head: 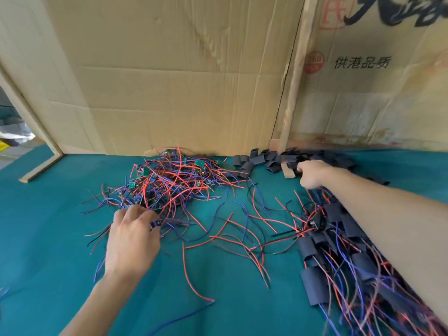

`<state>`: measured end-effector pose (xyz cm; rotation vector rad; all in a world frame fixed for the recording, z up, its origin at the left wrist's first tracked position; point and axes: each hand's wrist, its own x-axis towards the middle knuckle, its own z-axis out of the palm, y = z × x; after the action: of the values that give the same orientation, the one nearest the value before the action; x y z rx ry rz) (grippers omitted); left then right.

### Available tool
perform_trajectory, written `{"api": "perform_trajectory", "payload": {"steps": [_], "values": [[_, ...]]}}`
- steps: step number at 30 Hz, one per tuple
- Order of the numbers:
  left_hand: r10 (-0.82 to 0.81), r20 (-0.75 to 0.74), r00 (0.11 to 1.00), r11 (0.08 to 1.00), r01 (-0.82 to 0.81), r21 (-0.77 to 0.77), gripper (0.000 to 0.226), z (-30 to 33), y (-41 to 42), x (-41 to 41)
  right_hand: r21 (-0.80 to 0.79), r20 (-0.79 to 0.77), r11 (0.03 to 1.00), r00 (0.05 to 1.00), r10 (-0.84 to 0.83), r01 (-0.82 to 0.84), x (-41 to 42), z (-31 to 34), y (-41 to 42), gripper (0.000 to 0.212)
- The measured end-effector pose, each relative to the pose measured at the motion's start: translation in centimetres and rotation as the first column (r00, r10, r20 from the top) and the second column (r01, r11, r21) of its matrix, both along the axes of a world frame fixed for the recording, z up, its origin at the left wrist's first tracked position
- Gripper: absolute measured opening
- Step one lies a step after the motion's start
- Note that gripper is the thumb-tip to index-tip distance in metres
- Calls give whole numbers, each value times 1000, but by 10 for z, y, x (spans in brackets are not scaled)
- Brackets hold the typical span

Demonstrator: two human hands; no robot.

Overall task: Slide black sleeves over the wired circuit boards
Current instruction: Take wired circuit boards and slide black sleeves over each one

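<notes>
Two bare forearms are seen, each ending in a hand. No sleeve, glove, watch or ring is worn on the left hand [132, 238] or on the right hand [312, 174]. The fingernails are cut short.

Left hand [132, 241] pinches a board [155, 223]; right hand [312, 173] grips sleeves [271, 161].

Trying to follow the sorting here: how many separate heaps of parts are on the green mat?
3: bare wired circuit boards at centre-left, under the left hand; empty black sleeves along the cardboard wall, where the right hand reaches; sleeved boards at right, partly hidden by the forearm.
</notes>
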<state>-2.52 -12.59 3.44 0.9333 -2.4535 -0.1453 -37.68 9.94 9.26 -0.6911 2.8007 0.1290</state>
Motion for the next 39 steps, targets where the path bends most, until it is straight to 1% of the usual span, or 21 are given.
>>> {"api": "perform_trajectory", "payload": {"steps": [2,5,7,8,10,12,13,15,17,20,22,24,25,27,29,31,33,35,37,39], "values": [[-25,-41,999,1000,25,-10,17,6,10,1,0,13,1000,1000,-2,2,-3,-7,2,59],[-82,-196,977,991,100,83,18,19,35,2,-66,16,997,999,-31,32,-7,-12,5,64],[-131,-303,944,969,187,164,20,26,59,2,-111,16,991,997,-70,72,-11,-13,6,60],[-163,-329,930,954,233,187,22,28,69,0,-126,4,988,996,-93,93,-12,-14,7,55],[-208,-320,924,924,293,246,29,26,84,-5,-148,-25,982,992,-121,116,-12,-15,9,41],[-219,-270,938,896,303,325,32,23,93,-10,-151,-60,982,991,-123,113,-9,-15,10,24],[-220,-254,942,884,303,355,32,22,96,-12,-147,-76,982,989,-127,115,-8,-15,10,19],[-214,-263,941,869,306,388,34,19,100,-15,-156,-105,981,986,-130,113,-6,-10,9,16],[-192,-280,941,872,294,390,37,16,104,-19,-204,-135,972,980,-147,118,1,2,7,14],[-181,-246,952,901,261,347,39,9,114,-30,-374,-160,922,972,-171,101,18,34,1,23],[-180,-165,970,930,222,292,39,5,124,-39,-538,-132,840,978,-162,67,42,56,-3,22],[-122,-89,989,957,141,254,35,-1,137,-49,-693,-53,719,991,-123,52,82,63,4,14],[-85,-68,994,963,100,251,31,-5,143,-53,-746,-14,663,995,-95,53,106,59,11,8],[-43,-90,995,973,62,224,20,-12,151,-57,-793,37,606,998,-46,57,152,40,26,4],[-41,-108,993,990,55,133,12,-21,154,-58,-812,108,574,994,-27,104,183,15,41,6],[-47,-102,994,996,54,65,15,-27,153,-57,-842,158,518,987,-27,149,202,-6,53,12],[-48,-105,993,998,51,24,19,-30,152,-58,-903,173,393,984,-39,174,213,-19,63,16],[-59,-113,992,998,59,-11,20,-29,153,-60,-956,130,255,988,-81,147,223,-23,71,24],[-64,-126,990,997,60,-41,16,-31,154,-60,-982,116,135,988,-102,130,230,-25,74,30],[-40,-139,989,999,35,-40,13,-31,153,-60,-988,151,10,984,-94,152,236,-29,72,33]]}}
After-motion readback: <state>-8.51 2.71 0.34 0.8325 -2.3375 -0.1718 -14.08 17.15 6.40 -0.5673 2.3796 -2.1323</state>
